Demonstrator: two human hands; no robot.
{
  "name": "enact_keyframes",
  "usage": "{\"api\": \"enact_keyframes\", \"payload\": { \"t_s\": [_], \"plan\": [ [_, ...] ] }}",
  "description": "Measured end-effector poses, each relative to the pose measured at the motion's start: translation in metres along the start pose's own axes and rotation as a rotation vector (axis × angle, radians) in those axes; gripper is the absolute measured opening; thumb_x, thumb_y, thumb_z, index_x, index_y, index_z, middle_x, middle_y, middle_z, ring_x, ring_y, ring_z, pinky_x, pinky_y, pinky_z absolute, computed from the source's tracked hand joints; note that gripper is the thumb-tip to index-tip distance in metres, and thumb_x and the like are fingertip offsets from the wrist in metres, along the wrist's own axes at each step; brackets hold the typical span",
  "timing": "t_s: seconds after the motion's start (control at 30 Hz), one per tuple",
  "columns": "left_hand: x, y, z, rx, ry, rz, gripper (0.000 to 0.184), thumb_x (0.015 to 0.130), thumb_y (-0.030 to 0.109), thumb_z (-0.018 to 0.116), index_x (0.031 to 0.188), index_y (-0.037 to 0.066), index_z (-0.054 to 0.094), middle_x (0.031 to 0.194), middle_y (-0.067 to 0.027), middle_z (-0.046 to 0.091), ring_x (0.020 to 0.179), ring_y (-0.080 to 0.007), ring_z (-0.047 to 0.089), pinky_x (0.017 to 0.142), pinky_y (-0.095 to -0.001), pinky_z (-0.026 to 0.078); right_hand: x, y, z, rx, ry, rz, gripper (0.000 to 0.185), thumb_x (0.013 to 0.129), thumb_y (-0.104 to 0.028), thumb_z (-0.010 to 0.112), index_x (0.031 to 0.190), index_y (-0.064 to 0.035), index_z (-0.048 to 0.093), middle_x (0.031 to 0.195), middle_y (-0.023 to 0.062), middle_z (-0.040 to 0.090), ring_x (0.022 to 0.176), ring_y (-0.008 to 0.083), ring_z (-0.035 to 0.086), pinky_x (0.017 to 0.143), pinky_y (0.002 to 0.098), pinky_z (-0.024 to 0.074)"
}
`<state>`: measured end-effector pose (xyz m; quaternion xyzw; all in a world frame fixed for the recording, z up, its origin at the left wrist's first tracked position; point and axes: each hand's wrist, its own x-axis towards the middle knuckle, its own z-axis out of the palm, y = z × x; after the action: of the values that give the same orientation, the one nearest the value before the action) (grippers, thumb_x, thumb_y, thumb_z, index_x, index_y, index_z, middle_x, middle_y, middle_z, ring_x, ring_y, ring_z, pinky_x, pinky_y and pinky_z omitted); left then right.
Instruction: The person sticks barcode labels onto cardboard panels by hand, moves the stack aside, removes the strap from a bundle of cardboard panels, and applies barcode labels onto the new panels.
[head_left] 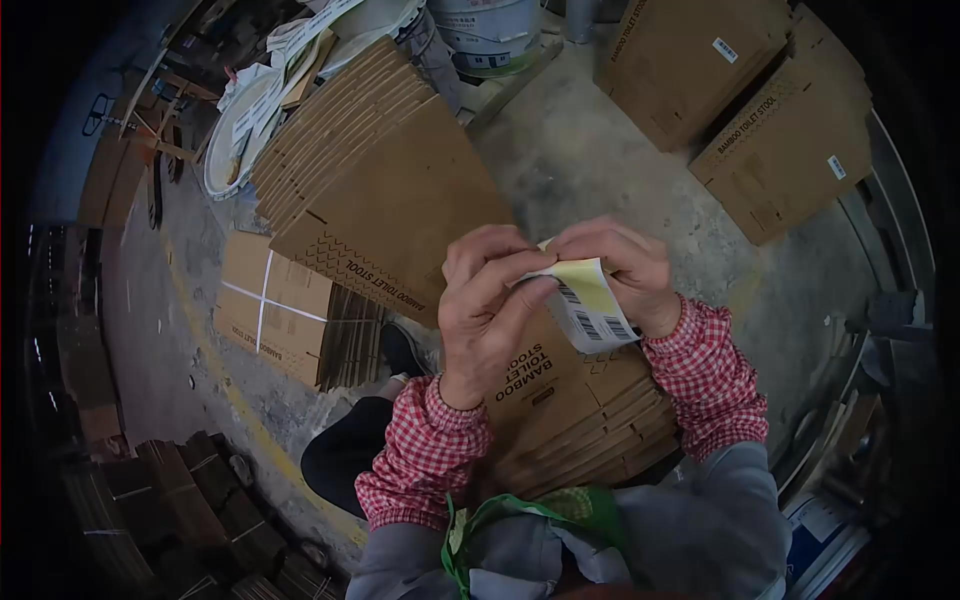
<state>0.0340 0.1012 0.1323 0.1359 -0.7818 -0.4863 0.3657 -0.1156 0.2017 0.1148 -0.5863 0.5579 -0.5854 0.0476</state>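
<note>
In the middle of the frame, the left hand [488,312] and right hand [628,272] pinch a sticker sheet [592,318], maybe peeling it, which needs a gentle pull next.

The floor [545,165] is bare grey concrete, scuffed and blotched with pale patches. A worn yellow line [240,415] runs down its left side, bending through the wide lens. Toward the upper left, a bluish surface [70,160], perhaps a wall, fades into shadow near a wooden frame [190,88]. A large printed bucket [490,35] stands at the top. Soft, dull light reaches the middle of the floor, while dim clutter [840,450] lines the right side.
</note>
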Motion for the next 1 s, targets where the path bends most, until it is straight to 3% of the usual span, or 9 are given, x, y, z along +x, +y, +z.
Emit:
{"api": "enact_keyframes", "payload": {
  "t_s": [0.2, 0.33, 0.4, 0.53, 0.6, 0.73, 0.83, 0.9, 1.0],
  "plan": [
    [0.004, 0.01, -0.015, -0.278, -0.116, -0.339, 0.016, 0.07, -0.001, 0.073, 0.085, 0.003, 0.068, 0.095, -0.007, 0.061, 0.102, -0.0217, 0.054, 0.088, -0.0326, 0.041, -0.002, 0.002, -0.005, -0.134, -0.082, -0.144, 0.024, 0.065, 0.001, 0.07, 0.088, -0.0021, 0.062, 0.088, 0.0104, 0.064, 0.074, 0.0242, 0.064, 0.06, 0.0328, 0.0504],
    [0.002, 0.003, -0.018, -0.196, -0.17, -0.231, 0.019, 0.071, -0.001, 0.073, 0.088, 0.004, 0.067, 0.099, -0.0078, 0.061, 0.103, -0.0211, 0.053, 0.087, -0.0321, 0.042, -0.001, 0.001, -0.004, -0.178, -0.093, -0.202, 0.025, 0.065, 0.002, 0.069, 0.089, -0.0017, 0.062, 0.091, 0.0101, 0.064, 0.075, 0.0251, 0.064, 0.061, 0.0337, 0.0512],
    [0.001, 0.006, -0.01, -0.5, -0.006, -0.3, 0.02, 0.071, -0.003, 0.071, 0.088, 0.004, 0.064, 0.101, -0.0075, 0.059, 0.104, -0.0207, 0.052, 0.088, -0.0325, 0.041, 0.0, 0.001, -0.002, -0.257, -0.072, -0.241, 0.026, 0.065, 0.002, 0.068, 0.09, -0.002, 0.062, 0.095, 0.0105, 0.063, 0.077, 0.0253, 0.064, 0.062, 0.0343, 0.0521],
    [0.004, 0.009, -0.021, -0.235, -0.136, -0.32, 0.023, 0.071, -0.003, 0.071, 0.09, 0.005, 0.059, 0.104, -0.008, 0.056, 0.105, -0.0222, 0.052, 0.089, -0.0337, 0.041, -0.002, 0.005, 0.001, -0.246, -0.049, -0.273, 0.026, 0.066, 0.002, 0.068, 0.09, -0.0023, 0.061, 0.098, 0.0106, 0.063, 0.078, 0.0257, 0.065, 0.064, 0.0343, 0.0528],
    [0.005, 0.0, -0.027, -0.009, -0.276, -0.112, 0.027, 0.07, -0.002, 0.072, 0.093, 0.005, 0.06, 0.105, -0.0084, 0.054, 0.105, -0.0238, 0.052, 0.091, -0.0351, 0.04, -0.004, 0.004, 0.0, -0.229, -0.102, -0.232, 0.026, 0.066, 0.003, 0.067, 0.091, -0.0024, 0.061, 0.098, 0.0106, 0.063, 0.078, 0.026, 0.065, 0.063, 0.0343, 0.0528],
    [0.004, 0.003, -0.019, -0.165, -0.255, -0.122, 0.03, 0.069, 0.001, 0.074, 0.096, 0.007, 0.062, 0.106, -0.0095, 0.056, 0.105, -0.024, 0.051, 0.092, -0.0365, 0.039, -0.003, 0.003, 0.001, -0.227, -0.079, -0.227, 0.026, 0.067, 0.003, 0.067, 0.092, -0.0024, 0.061, 0.096, 0.0105, 0.063, 0.078, 0.0265, 0.065, 0.063, 0.0345, 0.0527],
    [0.007, 0.015, -0.016, -0.089, -0.111, -0.25, 0.025, 0.069, -0.006, 0.072, 0.092, 0.0, 0.064, 0.102, -0.0081, 0.057, 0.104, -0.0235, 0.054, 0.091, -0.0345, 0.042, -0.004, 0.005, 0.001, -0.192, -0.065, -0.203, 0.027, 0.067, 0.004, 0.067, 0.093, -0.0023, 0.061, 0.094, 0.0103, 0.063, 0.078, 0.0264, 0.065, 0.063, 0.0338, 0.0523],
    [0.007, 0.006, -0.022, 0.319, -0.223, 0.095, 0.022, 0.067, -0.007, 0.072, 0.087, 0.002, 0.065, 0.095, -0.0087, 0.059, 0.097, -0.0251, 0.055, 0.084, -0.0345, 0.044, -0.004, 0.008, 0.003, -0.126, -0.053, -0.178, 0.029, 0.067, 0.005, 0.067, 0.093, -0.0024, 0.06, 0.094, 0.0098, 0.063, 0.078, 0.0259, 0.065, 0.062, 0.0329, 0.0518],
    [0.009, 0.006, -0.021, 0.376, -0.168, 0.257, 0.023, 0.064, -0.008, 0.071, 0.083, 0.003, 0.065, 0.091, -0.0096, 0.059, 0.09, -0.0263, 0.056, 0.077, -0.0353, 0.045, -0.004, 0.004, 0.004, -0.115, -0.035, -0.132, 0.026, 0.067, 0.007, 0.067, 0.091, -0.0024, 0.061, 0.091, 0.0101, 0.065, 0.076, 0.0246, 0.066, 0.061, 0.0313, 0.052]
  ]
}}
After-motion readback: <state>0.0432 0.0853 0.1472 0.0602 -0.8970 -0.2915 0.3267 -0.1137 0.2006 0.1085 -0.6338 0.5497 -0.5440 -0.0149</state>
